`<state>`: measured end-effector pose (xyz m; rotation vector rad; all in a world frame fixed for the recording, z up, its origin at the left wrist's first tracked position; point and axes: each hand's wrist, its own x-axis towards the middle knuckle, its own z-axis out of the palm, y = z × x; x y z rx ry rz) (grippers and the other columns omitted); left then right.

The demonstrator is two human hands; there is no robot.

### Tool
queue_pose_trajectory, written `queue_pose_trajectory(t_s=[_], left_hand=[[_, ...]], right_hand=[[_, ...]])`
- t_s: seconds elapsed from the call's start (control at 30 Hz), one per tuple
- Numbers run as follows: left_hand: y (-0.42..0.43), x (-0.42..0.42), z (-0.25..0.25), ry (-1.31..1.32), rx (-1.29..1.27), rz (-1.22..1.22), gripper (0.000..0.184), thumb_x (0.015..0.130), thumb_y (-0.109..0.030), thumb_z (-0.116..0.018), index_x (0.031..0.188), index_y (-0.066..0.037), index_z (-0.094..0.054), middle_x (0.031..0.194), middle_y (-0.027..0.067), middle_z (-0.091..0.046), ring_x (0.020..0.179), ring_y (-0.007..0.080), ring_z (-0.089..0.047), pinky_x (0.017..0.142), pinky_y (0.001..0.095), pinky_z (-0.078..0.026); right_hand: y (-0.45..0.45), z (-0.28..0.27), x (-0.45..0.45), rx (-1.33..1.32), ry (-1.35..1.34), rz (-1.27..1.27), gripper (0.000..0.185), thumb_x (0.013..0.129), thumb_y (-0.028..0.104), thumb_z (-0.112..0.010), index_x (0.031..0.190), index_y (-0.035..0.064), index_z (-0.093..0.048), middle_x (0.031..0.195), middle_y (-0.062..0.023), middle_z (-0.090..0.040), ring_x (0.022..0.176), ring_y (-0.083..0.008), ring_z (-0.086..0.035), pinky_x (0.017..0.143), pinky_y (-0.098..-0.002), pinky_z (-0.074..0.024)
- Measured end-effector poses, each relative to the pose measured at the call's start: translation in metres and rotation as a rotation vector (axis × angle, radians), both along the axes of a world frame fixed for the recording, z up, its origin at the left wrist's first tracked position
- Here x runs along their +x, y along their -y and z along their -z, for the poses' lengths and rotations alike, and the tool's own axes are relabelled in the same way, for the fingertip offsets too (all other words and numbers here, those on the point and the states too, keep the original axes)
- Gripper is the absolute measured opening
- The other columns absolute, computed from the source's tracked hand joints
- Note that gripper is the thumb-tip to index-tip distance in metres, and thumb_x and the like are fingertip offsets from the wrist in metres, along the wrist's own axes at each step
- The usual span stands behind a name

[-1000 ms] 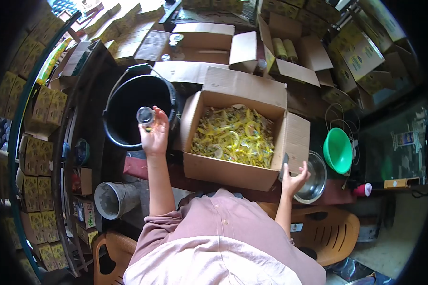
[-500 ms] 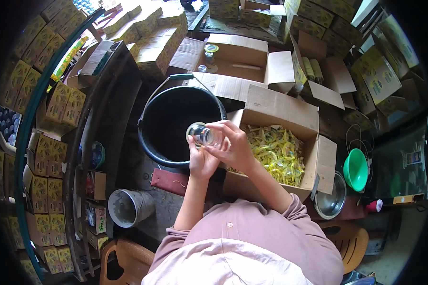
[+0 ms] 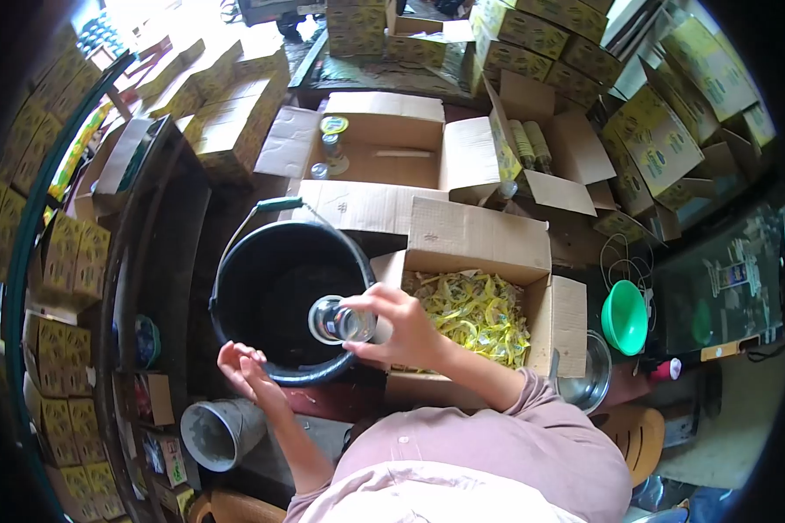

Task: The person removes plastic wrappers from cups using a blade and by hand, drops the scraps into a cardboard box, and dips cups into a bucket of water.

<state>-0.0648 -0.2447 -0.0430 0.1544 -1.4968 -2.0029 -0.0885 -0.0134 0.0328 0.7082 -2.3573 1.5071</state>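
Observation:
A small clear glass jar (image 3: 354, 324) is held in the fingers of my right hand (image 3: 401, 329), over the near right part of the black bucket (image 3: 292, 375). The jar is tilted, with its round end toward the left. My left hand (image 3: 251, 370) is at the bucket's near left rim, its fingers apart and nothing in them. To the right of the bucket stands an open cardboard box (image 3: 480, 228) full of yellow and clear plastic wrapping scraps (image 3: 475, 315).
Behind are an open box (image 3: 375, 202) with jars and another box (image 3: 576, 193) with cylindrical packs. At the right are a green bowl (image 3: 624, 317) and a metal bowl (image 3: 590, 375). A grey bucket (image 3: 222, 433) stands at lower left, an orange chair (image 3: 641, 436) at lower right.
The jar, first in my left hand, then touched by both hands, is now in my right hand alone. My left hand has moved away to the left. The camera view has shifted.

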Motion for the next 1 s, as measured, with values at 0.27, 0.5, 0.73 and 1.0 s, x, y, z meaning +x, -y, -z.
queue_pose_trajectory(t_s=[0.27, 0.5, 0.73, 1.0], left_hand=[[-0.018, 0.002, 0.014, 0.165, -0.396, -0.160, 0.026, 0.082, -0.010, -0.052, 0.106, -0.006, -0.044, 0.089, 0.0035, -0.045, 0.081, 0.0114, -0.046, 0.073, 0.0239, -0.038], [-0.022, 0.000, 0.008, 0.259, -0.460, -0.152, 0.022, 0.083, -0.012, -0.051, 0.103, -0.006, -0.044, 0.085, 0.0030, -0.043, 0.077, 0.0109, -0.043, 0.070, 0.0232, -0.038], [-0.023, 0.000, 0.004, 0.326, -0.525, -0.157, 0.021, 0.085, -0.014, -0.050, 0.103, -0.005, -0.043, 0.084, 0.0031, -0.042, 0.075, 0.0103, -0.043, 0.069, 0.0222, -0.037], [-0.026, -0.002, -0.001, 0.360, -0.603, -0.174, 0.016, 0.088, -0.012, -0.045, 0.102, -0.006, -0.045, 0.079, 0.0022, -0.042, 0.069, 0.0086, -0.039, 0.062, 0.0205, -0.034]], right_hand=[[-0.169, 0.013, -0.038, -0.691, -0.023, 0.639, 0.036, 0.076, 0.005, -0.065, 0.110, 0.0033, -0.054, 0.091, -0.0060, -0.058, 0.079, -0.0120, -0.059, 0.069, -0.0258, -0.0535], [-0.301, 0.062, -0.111, -0.167, -0.237, 1.104, 0.038, 0.068, 0.016, -0.074, 0.100, -0.0005, -0.060, 0.089, -0.0092, -0.061, 0.077, -0.0147, -0.061, 0.066, -0.0271, -0.0516], [-0.318, 0.162, -0.178, 0.161, -0.012, 1.045, 0.049, 0.054, 0.028, -0.081, 0.093, 0.0053, -0.063, 0.086, -0.0118, -0.062, 0.074, -0.0233, -0.061, 0.067, -0.0324, -0.0497], [-0.318, 0.174, -0.177, 0.276, 0.393, 0.897, 0.056, 0.046, 0.029, -0.086, 0.091, 0.0057, -0.063, 0.089, -0.0095, -0.066, 0.083, -0.0230, -0.064, 0.073, -0.0333, -0.0502]])
